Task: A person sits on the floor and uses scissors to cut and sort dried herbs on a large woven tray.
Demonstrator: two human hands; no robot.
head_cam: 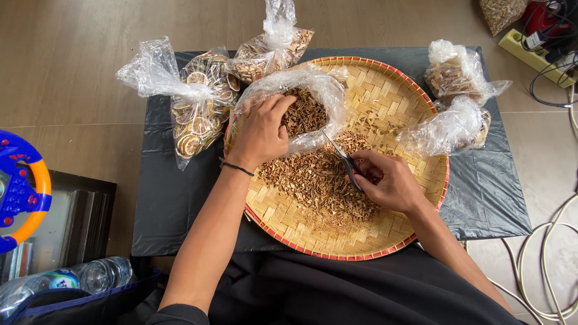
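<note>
A round woven bamboo tray (391, 90) with a red rim lies on a black plastic sheet. A heap of chopped brown dried bits (316, 180) covers its middle. My left hand (260, 132) reaches into an open clear plastic bag (313, 78) of brown dried pieces at the tray's upper left; whether it grips any is hidden. My right hand (388, 180) holds a pair of scissors (340, 153), blades pointing up-left toward the bag, over the heap.
A tied bag of dried citrus slices (201, 114) and another bag of dried pieces (271, 48) sit at the left and top. Two more tied bags (457, 102) lie at the right. A power strip (533, 48) and cables are at the far right. A water bottle (84, 280) and a blue toy (18, 186) are at the left.
</note>
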